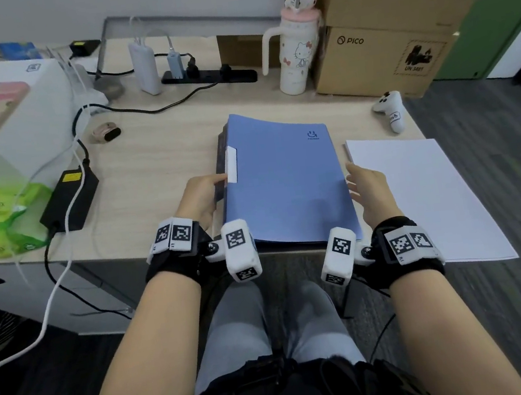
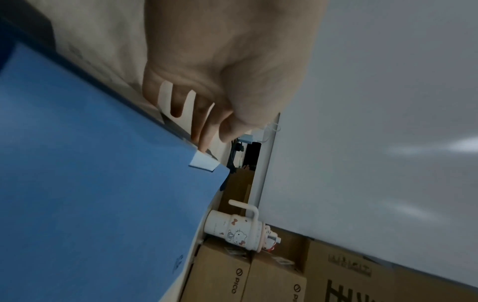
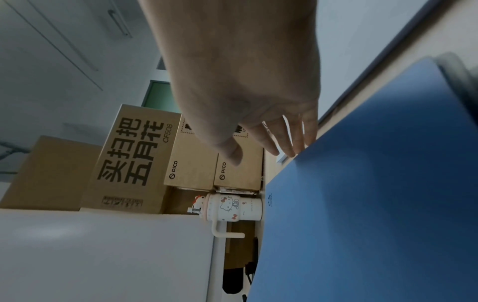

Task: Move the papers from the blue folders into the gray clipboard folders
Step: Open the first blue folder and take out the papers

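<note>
A closed blue folder (image 1: 283, 181) lies on top of a stack at the near edge of the table (image 1: 163, 163), in front of the seated person. Darker covers show beneath it along its left side; how many folders are stacked cannot be counted. The left hand (image 1: 199, 195) sits at the spine side by the white label (image 1: 231, 164), fingers (image 2: 204, 130) curled onto the stack's edge. The right hand (image 1: 368, 190) is relaxed and nearly flat, fingertips (image 3: 297, 147) touching the folder's right edge, gripping nothing. One pile of white papers (image 1: 416, 191) lies at the near right corner, overhanging the edge. To do this well, steady the spine with the left hand and lift the cover from the right edge. No gray clipboard folder can be clearly made out.
</note>
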